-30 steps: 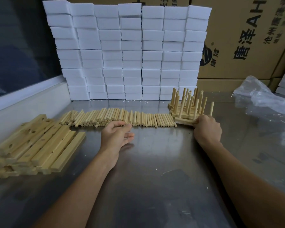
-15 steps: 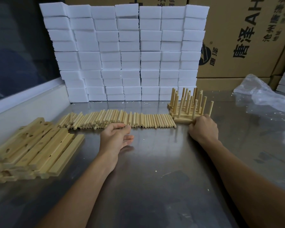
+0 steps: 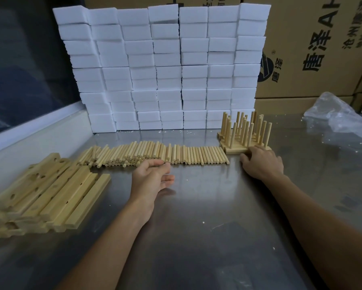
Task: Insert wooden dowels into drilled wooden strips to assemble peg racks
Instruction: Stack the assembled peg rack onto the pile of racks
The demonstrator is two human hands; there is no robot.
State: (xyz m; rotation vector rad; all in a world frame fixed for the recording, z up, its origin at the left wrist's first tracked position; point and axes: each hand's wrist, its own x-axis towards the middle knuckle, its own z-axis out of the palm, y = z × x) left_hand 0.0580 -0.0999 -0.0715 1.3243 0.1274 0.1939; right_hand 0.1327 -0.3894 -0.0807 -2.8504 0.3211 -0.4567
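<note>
While a small stack of finished peg racks (image 3: pixel 244 139) is standing just beyond the right hand (image 3: pixel 261 164), its dowels pointing upright from strips laid one on another, most of the work is, by my judgement, still waiting to be done; the right hand is lying knuckles-up against the near edge of that stack, its fingertips touching or nearly touching the lowest strip, and whether the fingers are curling round the wood or merely resting there I cannot tell, since the back of the hand is hiding them; the left hand (image 3: pixel 152 178) is hovering palm-inward with its fingers straight and apart, holding nothing, its fingertips reaching just to the near ends of the loose dowels (image 3: pixel 155 154); these dowels are lying side by side in a long row that is running from beyond the left hand across to the stack by the right hand, piling up more thickly toward the left; farther out to the left of the left hand, a heap of drilled wooden strips (image 3: pixel 50 193) is lying flat and unfilled, holes showing in several of them; no strip is lying between the two hands at present, so the next rack is not yet being started; beyond the dowels a wall of white foam blocks (image 3: pixel 161 70) is rising, with cardboard boxes (image 3: pixel 314 49) behind it and a crumpled plastic bag (image 3: pixel 339 114) lying beyond and to the right of the right hand, all on the metal table (image 3: pixel 196 237).
</note>
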